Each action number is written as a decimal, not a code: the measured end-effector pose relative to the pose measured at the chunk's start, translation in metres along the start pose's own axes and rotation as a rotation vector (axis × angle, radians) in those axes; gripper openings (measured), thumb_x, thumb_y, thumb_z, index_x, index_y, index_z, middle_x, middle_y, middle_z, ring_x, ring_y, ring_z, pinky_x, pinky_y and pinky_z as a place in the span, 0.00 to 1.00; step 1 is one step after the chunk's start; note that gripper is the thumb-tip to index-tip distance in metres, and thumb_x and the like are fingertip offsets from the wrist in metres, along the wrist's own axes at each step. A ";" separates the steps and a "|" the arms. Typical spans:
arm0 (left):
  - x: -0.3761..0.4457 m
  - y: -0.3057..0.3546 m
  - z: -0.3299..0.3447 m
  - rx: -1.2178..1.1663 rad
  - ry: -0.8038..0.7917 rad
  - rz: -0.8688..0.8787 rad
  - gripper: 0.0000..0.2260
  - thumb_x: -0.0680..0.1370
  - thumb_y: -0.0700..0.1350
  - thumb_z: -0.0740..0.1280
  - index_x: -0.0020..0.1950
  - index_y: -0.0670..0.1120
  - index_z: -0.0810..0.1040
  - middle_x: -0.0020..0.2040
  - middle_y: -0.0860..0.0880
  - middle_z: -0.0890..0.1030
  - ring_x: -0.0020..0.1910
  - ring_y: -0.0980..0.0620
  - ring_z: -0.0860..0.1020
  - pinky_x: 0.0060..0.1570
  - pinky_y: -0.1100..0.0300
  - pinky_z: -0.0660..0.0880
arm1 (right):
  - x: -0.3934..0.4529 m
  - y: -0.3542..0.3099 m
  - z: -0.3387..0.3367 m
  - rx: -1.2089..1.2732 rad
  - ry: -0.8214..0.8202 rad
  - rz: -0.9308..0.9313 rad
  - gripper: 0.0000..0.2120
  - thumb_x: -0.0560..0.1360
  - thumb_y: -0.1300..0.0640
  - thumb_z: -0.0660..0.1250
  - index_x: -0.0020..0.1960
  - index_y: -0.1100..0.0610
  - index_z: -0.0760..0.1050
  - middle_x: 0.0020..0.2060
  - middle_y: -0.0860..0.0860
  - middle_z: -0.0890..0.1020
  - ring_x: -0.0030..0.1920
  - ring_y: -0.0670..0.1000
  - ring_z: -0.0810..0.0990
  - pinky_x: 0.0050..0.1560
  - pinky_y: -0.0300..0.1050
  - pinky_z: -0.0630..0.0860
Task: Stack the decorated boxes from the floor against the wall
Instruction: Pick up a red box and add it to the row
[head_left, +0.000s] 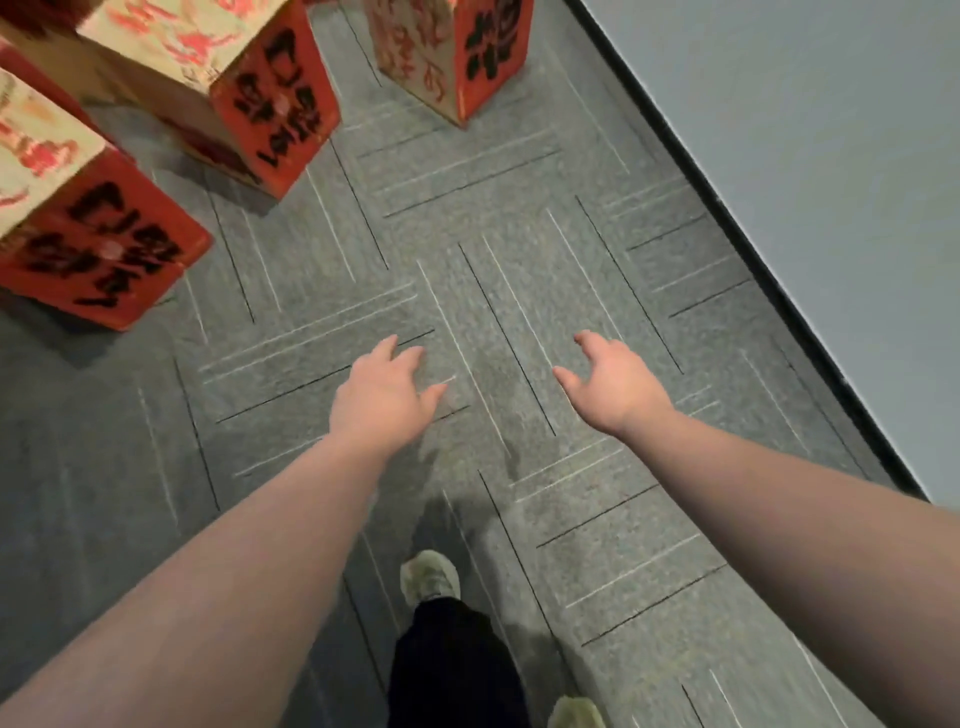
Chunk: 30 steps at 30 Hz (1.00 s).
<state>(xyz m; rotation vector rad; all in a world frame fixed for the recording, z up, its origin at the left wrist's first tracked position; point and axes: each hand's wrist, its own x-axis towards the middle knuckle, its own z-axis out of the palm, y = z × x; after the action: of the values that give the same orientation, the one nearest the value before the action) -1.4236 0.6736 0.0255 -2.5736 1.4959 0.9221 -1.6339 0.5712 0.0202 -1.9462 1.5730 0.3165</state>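
At the bottom centre of the frame a dark trouser leg and a pale shoe stand on the grey carpet, with the toe of a second shoe at the lower edge; the person seems to be in the middle of a step forward. Above them, in the middle of the frame, both bare forearms reach out over the floor. The left hand is palm down with its fingers spread and relaxed, and it holds nothing. The right hand is turned more on its side, the fingers loosely curved and apart, and it is also empty. I judge that the hands are held wide and ready like this because a box needs one hand on each side. The boxes are further away, at the upper part of the frame. One decorated box lies at the left edge, a second box at the upper left, and a third box stands at the top centre, nearest to the wall, which runs diagonally along the right side above a dark skirting strip. Each box shows a red face with black characters and a cream face with red drawings. The two left boxes seem to lie with their long axis going away toward the upper left and their red ends facing the viewer; the third looks upright, one corner edge toward the viewer. All three are cut by the frame, so their full shape I cannot tell. None is stacked yet.
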 end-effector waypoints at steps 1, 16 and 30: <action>0.020 -0.006 -0.011 -0.003 -0.004 0.008 0.26 0.79 0.59 0.60 0.74 0.52 0.63 0.77 0.49 0.56 0.74 0.46 0.58 0.69 0.47 0.63 | 0.018 -0.014 -0.005 0.002 0.002 0.007 0.26 0.79 0.44 0.59 0.74 0.52 0.61 0.67 0.56 0.70 0.68 0.59 0.69 0.65 0.56 0.69; 0.309 -0.019 -0.166 0.116 -0.078 0.035 0.26 0.78 0.59 0.60 0.74 0.52 0.62 0.77 0.48 0.56 0.74 0.46 0.57 0.68 0.48 0.64 | 0.302 -0.170 -0.099 0.085 -0.047 0.098 0.25 0.79 0.44 0.59 0.73 0.52 0.63 0.67 0.56 0.70 0.67 0.58 0.69 0.64 0.55 0.70; 0.606 0.036 -0.330 0.143 0.006 0.203 0.26 0.79 0.60 0.57 0.74 0.50 0.63 0.77 0.47 0.56 0.74 0.44 0.58 0.67 0.46 0.66 | 0.542 -0.267 -0.244 0.094 0.040 0.165 0.24 0.80 0.45 0.59 0.72 0.53 0.63 0.66 0.56 0.71 0.66 0.60 0.70 0.62 0.56 0.70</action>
<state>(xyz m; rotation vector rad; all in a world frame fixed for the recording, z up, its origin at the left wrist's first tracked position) -1.0745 0.0779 0.0032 -2.3617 1.7801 0.7910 -1.2824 0.0224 0.0017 -1.7663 1.7470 0.2679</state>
